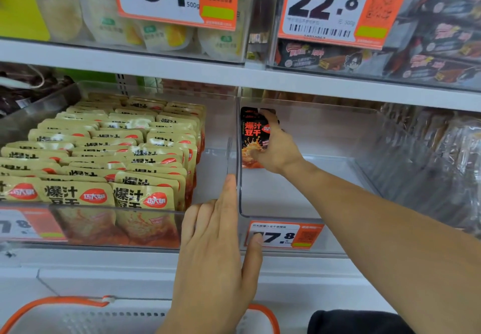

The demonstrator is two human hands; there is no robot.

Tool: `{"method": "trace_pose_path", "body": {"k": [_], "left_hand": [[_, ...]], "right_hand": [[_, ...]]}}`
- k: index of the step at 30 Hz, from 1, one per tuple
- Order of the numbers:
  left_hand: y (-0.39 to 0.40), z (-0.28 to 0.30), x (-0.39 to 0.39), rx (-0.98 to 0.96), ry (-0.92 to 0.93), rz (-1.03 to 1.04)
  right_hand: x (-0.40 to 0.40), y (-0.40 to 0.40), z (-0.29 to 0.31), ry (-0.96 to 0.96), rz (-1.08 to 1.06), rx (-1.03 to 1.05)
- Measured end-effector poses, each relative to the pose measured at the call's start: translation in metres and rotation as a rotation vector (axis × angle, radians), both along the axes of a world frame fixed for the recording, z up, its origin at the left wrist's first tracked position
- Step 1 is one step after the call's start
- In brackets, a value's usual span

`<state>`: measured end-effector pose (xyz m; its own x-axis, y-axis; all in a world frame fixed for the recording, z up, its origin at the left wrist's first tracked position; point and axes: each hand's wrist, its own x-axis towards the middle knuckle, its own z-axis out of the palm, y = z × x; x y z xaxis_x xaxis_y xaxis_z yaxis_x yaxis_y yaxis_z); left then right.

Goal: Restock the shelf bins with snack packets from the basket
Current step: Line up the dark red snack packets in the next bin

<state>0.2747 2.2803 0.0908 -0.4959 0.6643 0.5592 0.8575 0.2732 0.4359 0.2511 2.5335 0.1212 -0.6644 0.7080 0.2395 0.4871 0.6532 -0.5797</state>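
packet (253,135), black and red, stands at the far left of the clear right bin (281,219), pinched by the right hand (278,148). it looks light, soft and slick, best held by its edges. left hand (218,250) rests with straight fingers on the bin's near corner.

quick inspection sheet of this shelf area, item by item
surface: white shelf boards carrying clear bins
job's things: black snack packet upright at the back left of the otherwise bare right bin; left bin packed with tan packets; white basket with orange rim below
clutter: nothing seen
hands: right hand grips the black packet; left hand lies open on the bins' front edge
cables: nothing seen
surroundings: price tags, fuller bins above
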Motion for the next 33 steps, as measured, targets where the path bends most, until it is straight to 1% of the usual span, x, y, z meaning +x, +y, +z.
{"method": "trace_pose_path", "body": {"k": [6,16,20,21,23,24,26,28,29,30,31,33], "left_hand": [[0.0,0.001,0.001,0.009,-0.004,0.006],[-0.004,0.002,0.0,0.006,0.011,-0.012],[-0.007,0.002,-0.002,0.017,0.01,-0.036],[-0.008,0.002,-0.002,0.013,-0.001,-0.05],[-0.012,0.002,-0.002,0.037,-0.055,-0.073],[-0.014,0.003,0.0,0.085,-0.091,-0.085],[-0.02,0.009,0.007,0.264,-0.133,-0.087],[-0.029,0.013,0.019,0.47,-0.136,-0.042],[-0.032,0.011,0.025,0.537,-0.165,-0.021],[-0.035,0.006,0.029,0.564,-0.232,-0.014],[-0.037,-0.004,0.032,0.549,-0.329,-0.015],[-0.039,-0.038,0.035,0.417,-0.518,-0.007]], "right_hand": [[-0.001,-0.002,0.001,-0.029,-0.045,-0.002],[0.003,-0.004,0.011,-0.103,0.004,-0.004],[0.006,-0.003,0.019,-0.03,-0.029,0.029],[0.008,-0.003,0.023,-0.029,-0.052,0.066],[0.016,-0.01,0.037,-0.086,-0.102,0.127],[0.021,-0.015,0.044,-0.091,-0.105,0.134],[0.036,-0.026,0.061,-0.074,-0.077,0.134],[0.052,-0.035,0.072,-0.074,-0.073,0.12],[0.062,-0.04,0.075,-0.075,-0.077,0.124],[0.073,-0.046,0.077,-0.053,-0.075,0.124],[0.084,-0.053,0.079,-0.001,-0.062,0.112],[0.107,-0.077,0.081,0.146,-0.003,0.067]]}}
